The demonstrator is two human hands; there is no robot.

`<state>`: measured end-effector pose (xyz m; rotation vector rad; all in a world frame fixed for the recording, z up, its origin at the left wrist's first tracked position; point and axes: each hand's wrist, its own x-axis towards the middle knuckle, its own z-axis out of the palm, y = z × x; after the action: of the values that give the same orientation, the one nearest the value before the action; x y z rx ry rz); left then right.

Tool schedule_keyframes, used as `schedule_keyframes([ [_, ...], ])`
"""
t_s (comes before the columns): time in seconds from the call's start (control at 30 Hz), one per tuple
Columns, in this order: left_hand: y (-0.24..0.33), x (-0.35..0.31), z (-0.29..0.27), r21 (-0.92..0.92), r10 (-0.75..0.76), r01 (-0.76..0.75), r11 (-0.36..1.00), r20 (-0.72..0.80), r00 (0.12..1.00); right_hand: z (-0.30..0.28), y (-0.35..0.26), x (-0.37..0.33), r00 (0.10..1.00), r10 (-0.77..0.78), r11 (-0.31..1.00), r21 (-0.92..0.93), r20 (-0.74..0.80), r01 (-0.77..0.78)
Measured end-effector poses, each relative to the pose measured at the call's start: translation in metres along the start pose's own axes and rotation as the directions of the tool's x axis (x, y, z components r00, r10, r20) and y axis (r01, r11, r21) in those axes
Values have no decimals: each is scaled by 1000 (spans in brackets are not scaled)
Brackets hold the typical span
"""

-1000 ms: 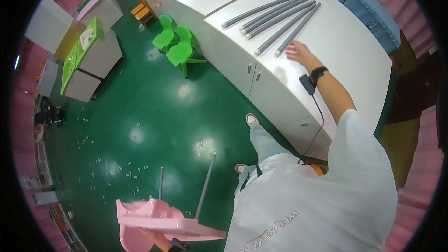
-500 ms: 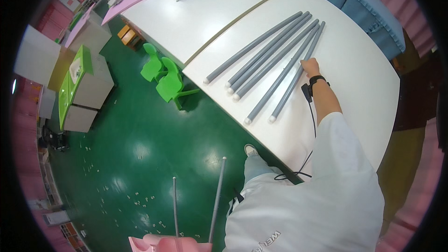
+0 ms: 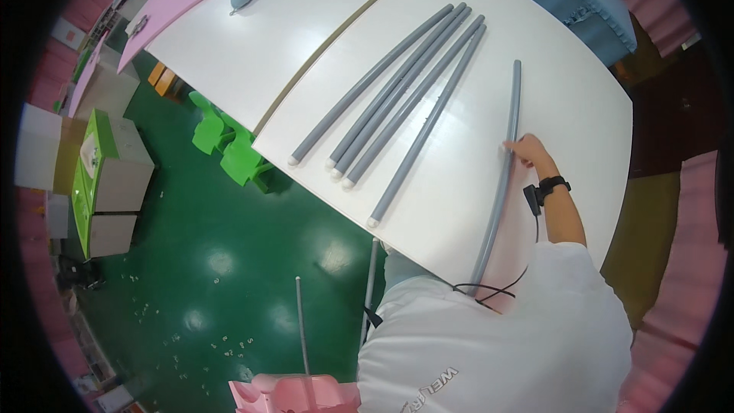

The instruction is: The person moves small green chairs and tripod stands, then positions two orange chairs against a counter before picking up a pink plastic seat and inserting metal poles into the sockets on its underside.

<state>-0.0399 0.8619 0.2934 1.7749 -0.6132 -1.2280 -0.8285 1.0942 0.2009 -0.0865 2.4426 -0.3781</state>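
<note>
On white table (image 3: 581, 107), right hand (image 3: 527, 151) grips grey tube (image 3: 501, 183).

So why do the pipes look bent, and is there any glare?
Head view: fisheye distortion bows the straight grey pipes and the white table edge, more toward the rim; ceiling lights glare as bright patches on the green floor; the right hand looks sharp, unblurred.

Grey tubes (image 3: 397, 99) on a white table (image 3: 321, 38); green floor (image 3: 229, 260).
</note>
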Motion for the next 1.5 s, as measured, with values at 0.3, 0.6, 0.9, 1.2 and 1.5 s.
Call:
schedule_keyframes([
  [0.3,-28,-1,6,-32,-42,44,999,61,997,17,35,113,932,43,893,433,-360,126],
  [0.6,-56,-7,-79,-131,-24,35,991,83,996,-36,-109,-138,725,-578,305,724,-375,618],
  [0.9,-96,-15,-270,-209,101,-70,975,143,985,16,-206,-370,306,-942,74,808,-135,585],
  [1.2,-129,17,-321,-463,206,-76,883,237,949,97,-238,-647,-39,-977,-186,756,-208,628],
  [1.5,-112,-21,-339,-615,255,-63,786,229,939,272,-216,-618,-251,-764,-326,-20,595,945],
])
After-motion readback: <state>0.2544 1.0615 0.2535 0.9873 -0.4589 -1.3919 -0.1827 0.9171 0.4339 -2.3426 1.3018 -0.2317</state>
